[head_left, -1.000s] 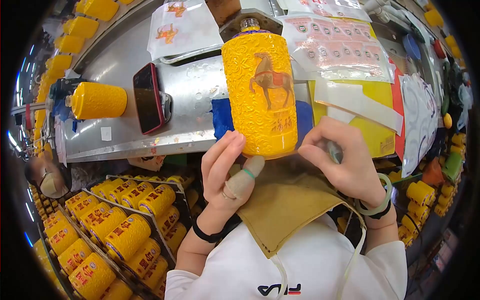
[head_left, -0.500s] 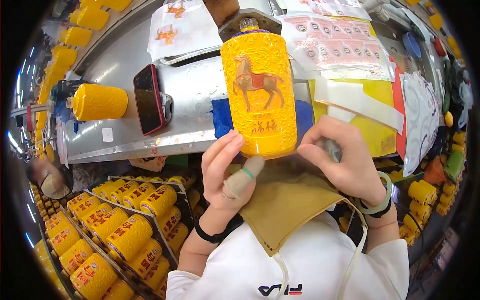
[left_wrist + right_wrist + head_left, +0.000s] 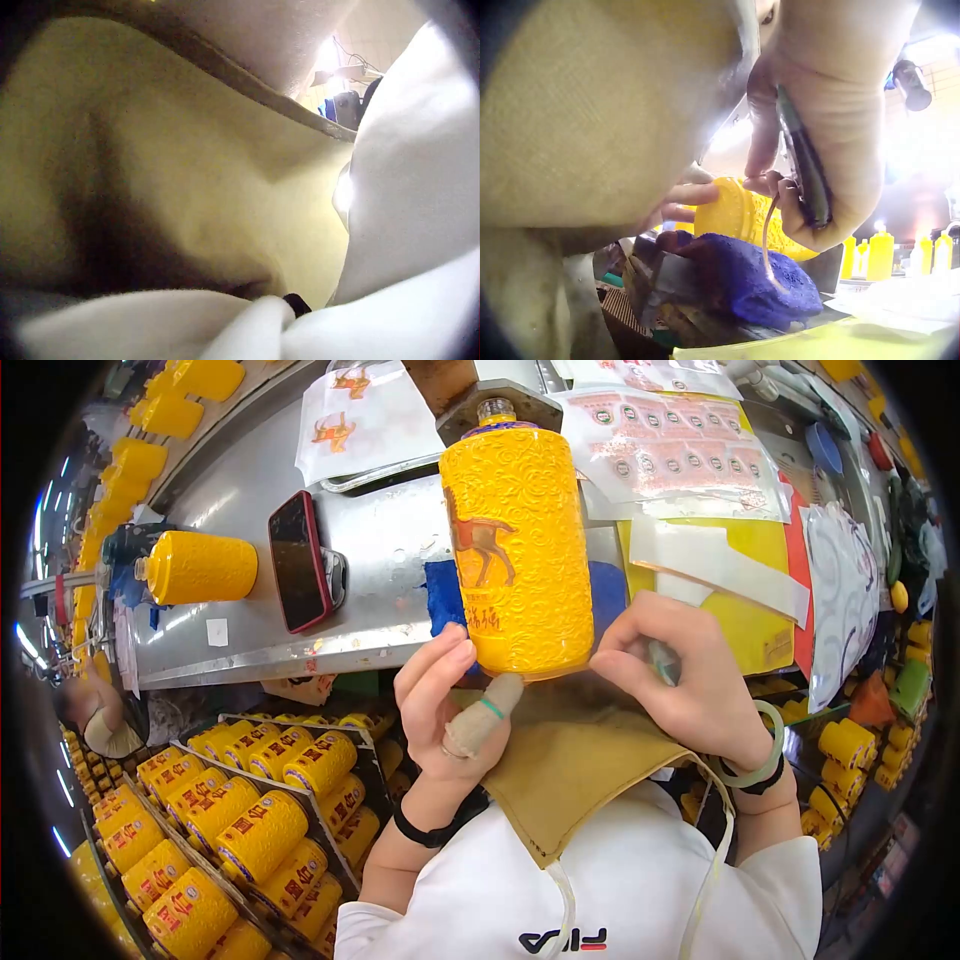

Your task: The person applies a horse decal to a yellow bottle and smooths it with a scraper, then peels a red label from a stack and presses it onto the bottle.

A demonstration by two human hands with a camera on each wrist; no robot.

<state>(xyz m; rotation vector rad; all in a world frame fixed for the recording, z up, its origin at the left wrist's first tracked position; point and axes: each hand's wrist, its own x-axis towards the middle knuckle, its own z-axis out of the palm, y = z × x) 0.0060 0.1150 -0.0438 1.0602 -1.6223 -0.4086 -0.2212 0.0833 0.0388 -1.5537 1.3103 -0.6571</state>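
Note:
A yellow embossed bottle (image 3: pixel 530 540) lies neck away in the head view, its neck up against a metal holder (image 3: pixel 490 408). A brown horse decal (image 3: pixel 482 548) shows near its left edge. My left hand (image 3: pixel 445 715) is at the base's lower left, fingers loosely extended, with a cloth cover (image 3: pixel 475 732) on the thumb. My right hand (image 3: pixel 690 675) has thumb and index fingertip right at the base's lower right. Curled in its palm is a dark, flat, tapered piece (image 3: pixel 804 161), whose kind I cannot tell. The left wrist view shows mostly skin and white cloth.
A blue cloth (image 3: pixel 757 281) lies under the bottle. Left on the metal table are a phone (image 3: pixel 300 560) and another yellow bottle (image 3: pixel 205 567). Decal sheets (image 3: pixel 670 455) and a yellow sheet (image 3: pixel 760 620) lie to the right. Racks of labelled yellow bottles (image 3: pixel 262 832) stand lower left.
The bottle has turned about its long axis, so the horse has passed from right of centre to the left edge. My left hand has shifted slightly left; the right has barely moved.

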